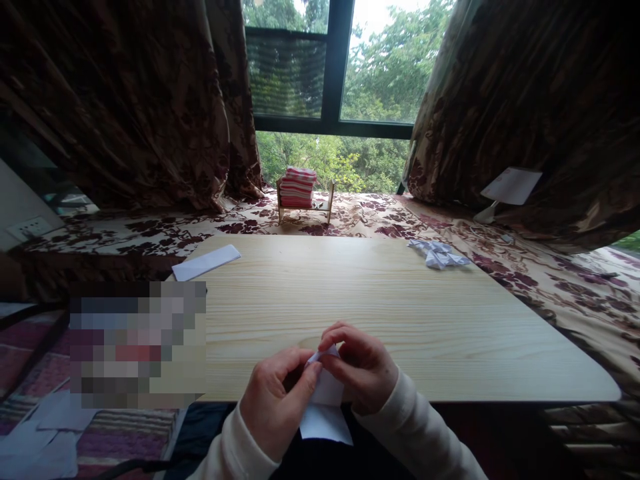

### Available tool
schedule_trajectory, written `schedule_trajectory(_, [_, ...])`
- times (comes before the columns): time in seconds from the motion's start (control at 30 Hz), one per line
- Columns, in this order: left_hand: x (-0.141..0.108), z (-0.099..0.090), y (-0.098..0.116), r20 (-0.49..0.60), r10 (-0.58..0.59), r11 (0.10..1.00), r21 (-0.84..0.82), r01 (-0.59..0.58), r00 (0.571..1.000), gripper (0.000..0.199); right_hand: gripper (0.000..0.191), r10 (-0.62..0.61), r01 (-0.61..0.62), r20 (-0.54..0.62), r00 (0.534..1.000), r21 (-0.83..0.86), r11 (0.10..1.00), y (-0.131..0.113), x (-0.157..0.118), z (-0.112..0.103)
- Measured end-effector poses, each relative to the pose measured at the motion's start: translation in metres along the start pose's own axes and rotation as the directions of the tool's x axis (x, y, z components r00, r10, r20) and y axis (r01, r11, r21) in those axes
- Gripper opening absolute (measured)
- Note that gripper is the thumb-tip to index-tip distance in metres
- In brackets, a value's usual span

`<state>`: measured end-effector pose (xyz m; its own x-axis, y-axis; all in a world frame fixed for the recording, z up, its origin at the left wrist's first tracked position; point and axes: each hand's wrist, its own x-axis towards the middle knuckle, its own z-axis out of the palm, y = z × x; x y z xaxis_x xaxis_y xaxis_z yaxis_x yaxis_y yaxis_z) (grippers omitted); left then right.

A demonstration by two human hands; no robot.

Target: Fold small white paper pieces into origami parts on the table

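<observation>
A strip of white paper (326,421) hangs between my hands at the near edge of the table, with a crease across it and its top end folded in. My left hand (283,397) pinches the paper's upper left side between thumb and fingers. On the other side, my right hand (363,363) grips the top corner with thumb and index finger. The fingertips of both hands almost meet there, and they hide part of the fold. The lower end of the paper hangs free below the table edge.
Folded white paper pieces (437,255) lie at the table's back right. A flat white paper stack (207,263) rests at the back left. Behind the wooden table (320,287), a small rack (305,207) holds folded striped cloths (297,187). A lamp (510,187) stands right. Loose sheets (45,433) lie lower left.
</observation>
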<state>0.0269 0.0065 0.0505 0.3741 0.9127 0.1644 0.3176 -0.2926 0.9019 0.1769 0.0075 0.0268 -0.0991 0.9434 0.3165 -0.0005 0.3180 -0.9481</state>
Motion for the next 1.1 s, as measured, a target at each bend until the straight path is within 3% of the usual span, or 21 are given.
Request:
schedule_trajectory(0.2, [0.0001, -0.0019, 0.0021, -0.005, -0.001, 0.999, 0.051, 0.001, 1.000, 0.025, 0.004, -0.002, 0.004, 0.025, 1.000, -0.052, 0.999, -0.0004, 0.0005, -0.0006])
schedule_trajectory(0.57, [0.0016, -0.0039, -0.0044, -0.012, -0.028, 0.999, 0.038, 0.028, 1.000, 0.029, 0.007, -0.213, 0.210, 0.029, 0.977, -0.346, 0.914, -0.0033, -0.0008, -0.0045])
schedule_trajectory(1.1, [0.0023, -0.0036, -0.0009, -0.040, -0.072, 0.997, 0.024, 0.073, 0.997, 0.028, 0.009, -0.285, 0.284, 0.069, 0.956, -0.459, 0.842, -0.0050, -0.0017, -0.0029])
